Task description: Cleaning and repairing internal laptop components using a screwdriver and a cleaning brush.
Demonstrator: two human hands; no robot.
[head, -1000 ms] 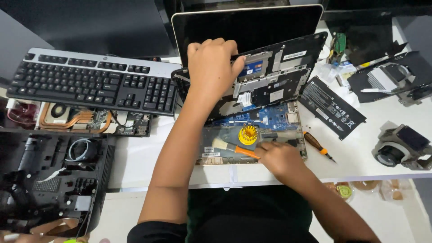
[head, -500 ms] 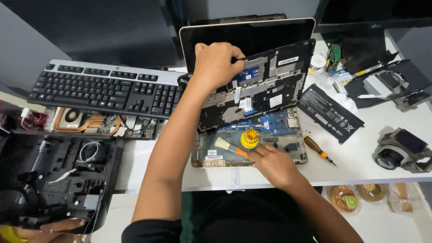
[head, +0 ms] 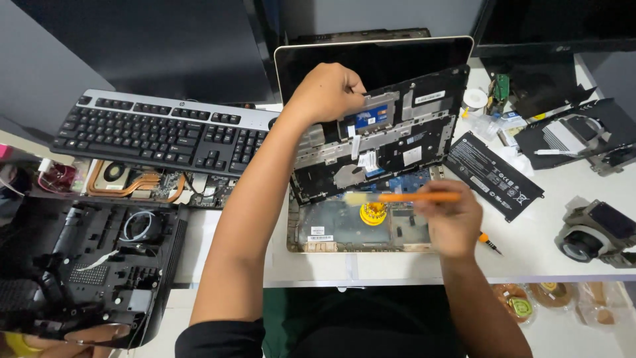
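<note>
An opened laptop (head: 331, 229) lies on the white desk in front of me, its screen (head: 391, 56) standing at the back. My left hand (head: 326, 91) grips the top edge of the laptop's lifted keyboard cover (head: 404, 142), holding it tilted up over the base. My right hand (head: 449, 222) holds an orange-handled brush (head: 404, 197) level above the exposed board, bristles pointing left. A yellow fan-like round part (head: 373, 212) sits inside the base just under the brush.
A black and silver keyboard (head: 165, 132) lies to the left, over a bare circuit board with copper pipes (head: 139, 182). A black plastic chassis (head: 99, 265) sits lower left. A flat black battery (head: 493, 176), a screwdriver (head: 489, 242) and a small grey device (head: 596, 232) lie right.
My right hand has lifted the brush from low in the base and turned it level above the board. My left hand keeps the cover raised. The view has shifted slightly.
</note>
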